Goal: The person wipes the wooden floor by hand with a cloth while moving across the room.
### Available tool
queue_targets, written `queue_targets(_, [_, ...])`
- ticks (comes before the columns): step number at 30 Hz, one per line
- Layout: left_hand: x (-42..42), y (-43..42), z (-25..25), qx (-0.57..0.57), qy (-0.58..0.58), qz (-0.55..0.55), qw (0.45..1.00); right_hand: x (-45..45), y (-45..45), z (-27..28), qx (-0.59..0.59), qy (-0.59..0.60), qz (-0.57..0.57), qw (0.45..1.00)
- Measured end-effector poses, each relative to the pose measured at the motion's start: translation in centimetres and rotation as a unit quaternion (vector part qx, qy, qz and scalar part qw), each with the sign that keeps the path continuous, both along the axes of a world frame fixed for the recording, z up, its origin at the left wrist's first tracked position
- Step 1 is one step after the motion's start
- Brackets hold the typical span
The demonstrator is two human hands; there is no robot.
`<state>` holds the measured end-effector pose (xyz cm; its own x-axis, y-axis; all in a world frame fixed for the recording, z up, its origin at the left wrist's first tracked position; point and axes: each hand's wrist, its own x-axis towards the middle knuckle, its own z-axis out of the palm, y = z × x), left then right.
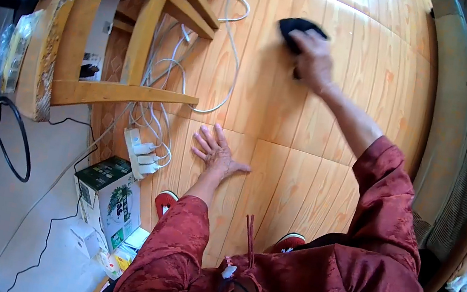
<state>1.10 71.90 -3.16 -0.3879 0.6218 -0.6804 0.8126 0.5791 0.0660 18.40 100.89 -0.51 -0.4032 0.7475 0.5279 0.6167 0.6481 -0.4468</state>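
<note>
With your right hand [314, 61], you grip a black, soft-looking cloth [290, 26] on the wood-patterned floor [254, 88], farther out than your left hand [219, 157], which is open with spread fingers. This seems a wiping step. A next stroke would call for even pressure, away from the white, looping cable [237, 65].

A dark red, tonally patterned shirt [309, 284] has loose sleeves [386, 193] and thin matching cords [253, 245]. The shoes [164, 201] are red and white.
</note>
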Motion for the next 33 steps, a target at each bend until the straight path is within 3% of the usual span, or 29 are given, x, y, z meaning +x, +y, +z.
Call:
queue_targets(3, [0.4, 0.3, 0.1, -0.014, 0.011, 0.008, 1.0, -2.1, -8.1, -3.0, -0.071, -0.062, 0.075, 0.993])
queue_targets(4, [0.4, 0.3, 0.0, -0.017, 0.013, 0.011, 1.0, -2.5, -10.5, -4.5, -0.082, -0.137, 0.113, 0.981])
queue_targets(5, [0.3, 0.5, 0.2, -0.032, 0.007, 0.006, 0.999, -2.8, -13.1, -2.2, -0.103, -0.246, 0.125, 0.955])
queue_targets(6, [0.3, 0.5, 0.0, -0.026, 0.008, 0.004, 1.0, -2.9, -14.1, -2.3, -0.055, -0.243, 0.135, 0.959])
queue_targets(8, [0.2, 0.1, -0.5, -0.015, 0.009, 0.002, 1.0, -2.3, -12.8, -3.6, -0.076, -0.206, 0.156, 0.963])
queue_targets(10, [0.0, -0.2, -0.9, -0.012, 0.011, -0.005, 1.0, -0.5, -10.5, -4.6, -0.038, -0.169, 0.124, 0.977])
queue_targets(16, [0.0, 0.0, -0.9, -0.016, 0.011, -0.007, 1.0, 7.7, -0.5, -4.9, -0.046, -0.209, -0.102, 0.971])
queue_targets(18, [0.0, 0.0, -0.6, -0.015, 0.01, -0.008, 1.0, 8.7, 1.0, -1.5, -0.05, -0.203, -0.119, 0.971])
queue_targets(22, [0.2, 0.2, -0.5, -0.029, 0.02, -0.008, 0.999, 9.4, -2.9, 3.4, 0.024, -0.114, -0.046, 0.992])
queue_targets(24, [0.0, -0.1, -1.1, -0.017, 0.022, -0.008, 1.0, 10.2, -7.9, 4.4, 0.009, -0.143, 0.013, 0.99])
queue_targets(28, [0.0, -0.4, -1.4, 0.0, 0.014, -0.003, 1.0, 13.0, -21.2, 1.6, -0.069, -0.158, 0.126, 0.977])
queue_targets(30, [0.1, -0.2, -1.1, -0.01, 0.016, 0.002, 1.0, 14.6, -27.3, -1.5, -0.13, -0.227, 0.184, 0.948])
queue_targets(33, [0.2, -0.2, -1.3, -0.011, 0.026, -0.002, 1.0, 15.3, -26.5, -1.7, -0.129, -0.213, 0.216, 0.944])
